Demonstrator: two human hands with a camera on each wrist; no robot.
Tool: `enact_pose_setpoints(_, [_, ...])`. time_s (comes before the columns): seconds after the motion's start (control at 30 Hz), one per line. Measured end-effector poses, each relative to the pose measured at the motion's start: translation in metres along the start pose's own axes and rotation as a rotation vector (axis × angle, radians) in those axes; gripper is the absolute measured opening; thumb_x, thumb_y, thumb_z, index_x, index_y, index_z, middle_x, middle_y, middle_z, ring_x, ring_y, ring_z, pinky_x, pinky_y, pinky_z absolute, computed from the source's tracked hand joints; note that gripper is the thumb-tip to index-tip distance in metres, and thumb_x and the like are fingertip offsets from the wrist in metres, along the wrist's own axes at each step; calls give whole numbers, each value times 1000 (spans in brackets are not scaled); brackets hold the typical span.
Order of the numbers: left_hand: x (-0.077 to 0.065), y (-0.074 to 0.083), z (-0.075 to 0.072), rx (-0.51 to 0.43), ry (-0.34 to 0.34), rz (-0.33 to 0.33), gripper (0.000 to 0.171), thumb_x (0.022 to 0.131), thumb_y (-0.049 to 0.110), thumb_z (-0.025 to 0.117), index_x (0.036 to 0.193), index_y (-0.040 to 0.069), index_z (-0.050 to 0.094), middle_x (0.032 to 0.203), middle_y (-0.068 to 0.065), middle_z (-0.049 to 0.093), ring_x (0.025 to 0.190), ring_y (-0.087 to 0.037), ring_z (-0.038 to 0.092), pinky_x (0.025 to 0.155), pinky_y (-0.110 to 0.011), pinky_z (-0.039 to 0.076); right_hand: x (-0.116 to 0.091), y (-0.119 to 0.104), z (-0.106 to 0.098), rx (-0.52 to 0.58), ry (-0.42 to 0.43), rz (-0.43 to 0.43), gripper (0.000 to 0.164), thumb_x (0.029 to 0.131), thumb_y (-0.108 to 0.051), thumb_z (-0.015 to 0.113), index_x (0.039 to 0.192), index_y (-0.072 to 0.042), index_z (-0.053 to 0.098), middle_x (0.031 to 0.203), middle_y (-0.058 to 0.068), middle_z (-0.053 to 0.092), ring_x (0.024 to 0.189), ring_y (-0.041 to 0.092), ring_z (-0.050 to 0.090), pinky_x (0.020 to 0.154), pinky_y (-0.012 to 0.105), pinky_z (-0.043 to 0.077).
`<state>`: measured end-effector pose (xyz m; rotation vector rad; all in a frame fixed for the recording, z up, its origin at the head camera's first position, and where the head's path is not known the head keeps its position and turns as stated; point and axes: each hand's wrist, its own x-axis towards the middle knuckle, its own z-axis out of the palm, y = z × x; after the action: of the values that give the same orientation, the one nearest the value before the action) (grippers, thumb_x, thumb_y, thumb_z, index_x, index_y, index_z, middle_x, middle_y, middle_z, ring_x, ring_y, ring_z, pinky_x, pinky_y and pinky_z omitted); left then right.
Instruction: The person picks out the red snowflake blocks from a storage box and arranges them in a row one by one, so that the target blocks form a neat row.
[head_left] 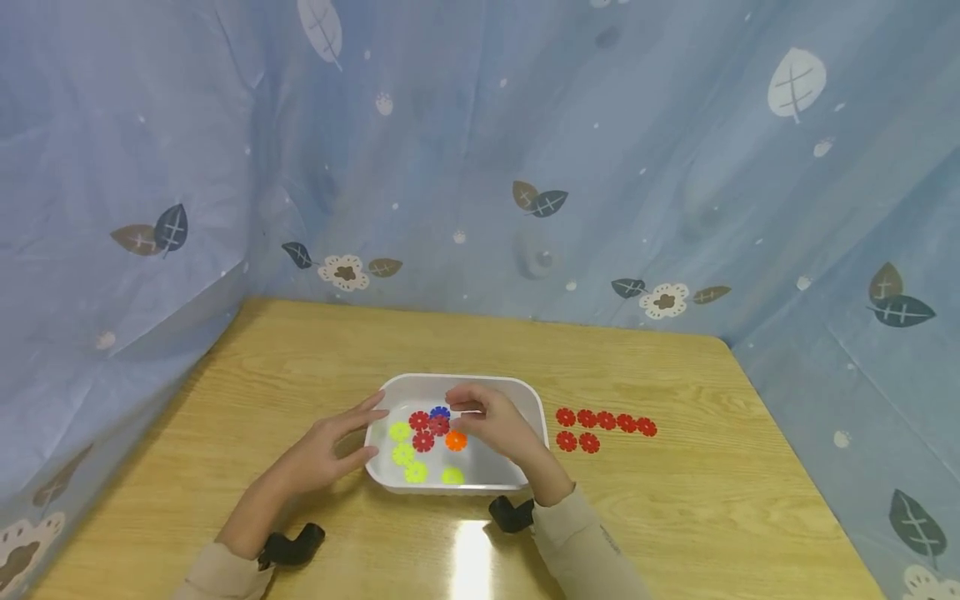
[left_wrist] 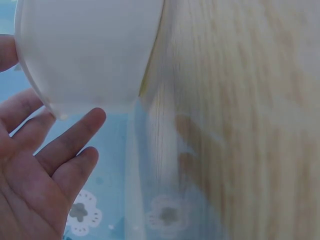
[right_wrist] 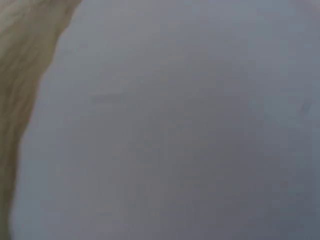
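A blue leaf-printed cloth [head_left: 465,150] backs the wooden desk [head_left: 697,500], where a white tray [head_left: 498,464] sits. The left hand [head_left: 330,447] rests at the tray's left rim, its fingers spread; the right hand [head_left: 497,423] is over the tray, its thumb and forefinger apart. Near them lie red flower discs [head_left: 423,441], a blue disc [head_left: 439,412] and an orange disc [head_left: 456,440], with yellow-green discs [head_left: 402,454] around. Seven red discs [head_left: 606,420] form two rows right of the tray. Overlapping discs could come up together; left fingers pressing the rim could tilt the tray. A red disc partly covers the blue one. I cannot tell whether the right fingertips touch any disc; the right wrist view is a pale blur.
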<state>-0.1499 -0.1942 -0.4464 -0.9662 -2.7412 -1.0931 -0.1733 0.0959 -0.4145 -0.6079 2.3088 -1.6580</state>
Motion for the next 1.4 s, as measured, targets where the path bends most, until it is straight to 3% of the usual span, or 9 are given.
enact_pose_setpoints(0.2, [-3,2,3,-24,-2,-10,49,91,27,64,136,11,52,153,-5,34,135,-29,40,105,-53,38,14,1,14,-73,-65,69,38,85,0,64,121,8,57,123,24,59,116,38,56,97,41,50])
enact_pose_setpoints(0.53, [0,0,1,-8,-2,0,49,91,29,64,135,11,53,153,-6,34,135,-31,39,104,-54,38,28,11,28,-324,-28,152,41,82,1,65,123,0,61,125,14,62,118,29,56,99,41,48])
enact_pose_setpoints(0.77, [1,2,0,4,6,12,49,90,28,64,135,10,53,152,-8,35,134,-31,40,104,-54,39,30,18,35,-636,-51,75,37,78,1,67,115,-3,66,114,10,64,109,23,57,100,35,46])
enact_pose_setpoints(0.9, [0,3,0,3,10,13,49,90,27,65,134,10,54,152,-8,36,134,-31,40,103,-54,39,28,19,39,-738,-38,28,34,78,1,68,112,-3,67,115,11,59,110,24,55,102,33,44])
enact_pose_setpoints(1.1, [-1,3,0,0,0,-5,49,91,29,64,135,11,53,153,-6,34,135,-30,39,104,-53,38,27,17,41,-768,-4,63,29,80,2,69,108,-4,68,112,9,56,107,22,53,100,31,46])
enact_pose_setpoints(1.4, [-1,3,0,1,2,-7,49,90,29,64,135,11,53,153,-6,35,135,-30,40,104,-52,39,27,17,42,-710,4,107,20,80,3,68,98,-5,66,106,7,53,98,17,51,91,27,49])
